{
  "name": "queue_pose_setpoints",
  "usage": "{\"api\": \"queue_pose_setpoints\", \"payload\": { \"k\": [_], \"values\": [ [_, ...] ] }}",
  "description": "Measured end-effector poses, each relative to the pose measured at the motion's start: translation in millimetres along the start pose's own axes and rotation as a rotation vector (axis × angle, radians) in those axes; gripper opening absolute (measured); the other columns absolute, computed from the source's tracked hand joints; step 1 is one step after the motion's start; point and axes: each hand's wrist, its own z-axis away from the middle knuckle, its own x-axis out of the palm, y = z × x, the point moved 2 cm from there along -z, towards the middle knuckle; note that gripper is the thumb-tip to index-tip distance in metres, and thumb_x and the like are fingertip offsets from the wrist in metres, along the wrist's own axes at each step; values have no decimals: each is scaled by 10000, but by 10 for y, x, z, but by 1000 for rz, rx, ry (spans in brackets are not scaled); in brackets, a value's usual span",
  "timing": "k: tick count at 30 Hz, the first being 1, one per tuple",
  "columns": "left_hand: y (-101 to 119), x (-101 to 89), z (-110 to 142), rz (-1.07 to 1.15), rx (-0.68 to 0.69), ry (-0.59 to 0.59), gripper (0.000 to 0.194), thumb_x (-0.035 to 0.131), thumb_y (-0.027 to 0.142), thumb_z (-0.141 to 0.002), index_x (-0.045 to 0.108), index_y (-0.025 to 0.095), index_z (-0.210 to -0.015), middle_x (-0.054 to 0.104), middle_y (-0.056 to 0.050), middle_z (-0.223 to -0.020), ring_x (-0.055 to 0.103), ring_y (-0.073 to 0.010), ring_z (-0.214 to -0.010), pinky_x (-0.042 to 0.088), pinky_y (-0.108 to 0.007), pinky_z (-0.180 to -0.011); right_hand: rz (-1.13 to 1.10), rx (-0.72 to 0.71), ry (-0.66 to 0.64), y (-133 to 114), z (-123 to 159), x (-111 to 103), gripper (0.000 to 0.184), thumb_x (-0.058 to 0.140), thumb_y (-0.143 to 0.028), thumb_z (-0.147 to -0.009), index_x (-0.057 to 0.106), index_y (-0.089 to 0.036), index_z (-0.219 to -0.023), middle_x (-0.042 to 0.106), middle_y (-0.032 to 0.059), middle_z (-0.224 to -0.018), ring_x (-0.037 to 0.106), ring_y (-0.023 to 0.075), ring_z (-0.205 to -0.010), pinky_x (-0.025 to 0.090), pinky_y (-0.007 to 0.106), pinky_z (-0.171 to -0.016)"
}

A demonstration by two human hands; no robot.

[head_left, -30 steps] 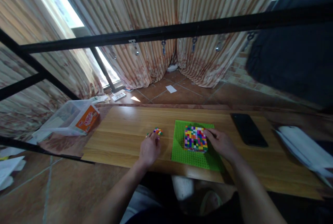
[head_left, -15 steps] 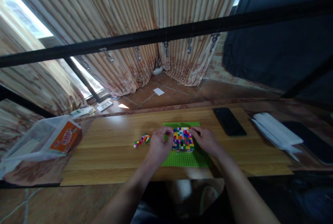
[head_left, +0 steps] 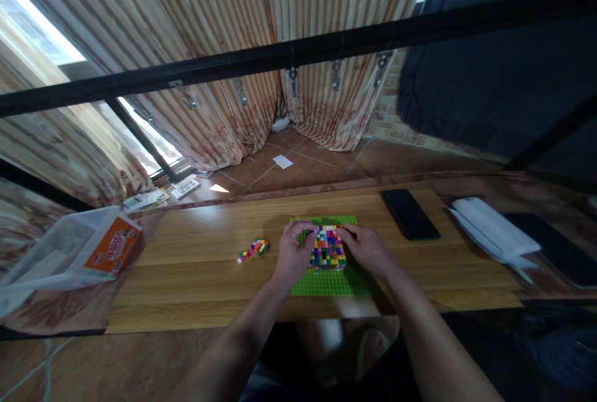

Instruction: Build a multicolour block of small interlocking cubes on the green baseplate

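A multicoloured block of small toy bricks (head_left: pixel 329 255) stands on a green studded baseplate (head_left: pixel 333 285), which lies on the wooden board. My left hand (head_left: pixel 293 251) is at the block's upper left corner, thumb and fingers pinched together. Whatever lies between those fingertips is too small to make out. At the upper right corner, my right hand (head_left: pixel 368 247) has its thumb and forefinger closed against the block's edge. Left of my left hand, a small cluster of loose toy bricks (head_left: pixel 255 249) lies on the board.
The wooden board (head_left: pixel 196 277) bears a black phone (head_left: pixel 410 214) at the right. Beyond it lie a white pouch-like item (head_left: pixel 494 228) and a dark flat item (head_left: pixel 555 246). A clear plastic bin (head_left: pixel 60 252) with an orange label stands left. A black rail (head_left: pixel 261 63) crosses ahead.
My left hand has shifted slightly right, away from the loose bricks and over the block's upper left corner. My right hand stays at the upper right corner. The camera view has shifted slightly.
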Motion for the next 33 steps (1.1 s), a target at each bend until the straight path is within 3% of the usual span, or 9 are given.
{"api": "queue_pose_setpoints", "payload": {
  "k": [11,18,26,33],
  "values": [
    [-107,72,11,168,-133,61,101,568,141,-751,648,178,-799,671,-27,-898,612,-149,-892,449,-283,-870,-2,29,-17,-2,5,1,376,404,-428,-917,707,-209,-951,742,66,-893,671,217,-802,463,295,-707],
    [-41,66,-1,191,-195,68,182,557,94,-714,650,170,-851,668,-27,-872,613,-151,-868,460,-273,-839,-2,34,-18,-1,10,-6,376,403,-424,-912,709,-210,-956,739,71,-905,668,225,-810,465,306,-709],
    [-24,125,-38,74,-152,-13,177,594,182,-779,654,168,-945,668,-49,-947,610,-166,-933,458,-306,-880,-16,29,-3,9,10,2,370,415,-422,-904,713,-207,-943,741,73,-895,668,217,-798,468,301,-710],
    [38,150,-75,-46,-150,-64,196,663,198,-742,673,166,-935,672,-37,-893,625,-145,-835,497,-283,-801,-6,43,-5,22,8,9,385,413,-441,-902,711,-201,-950,740,76,-885,675,232,-794,463,311,-693]
  ]
}}
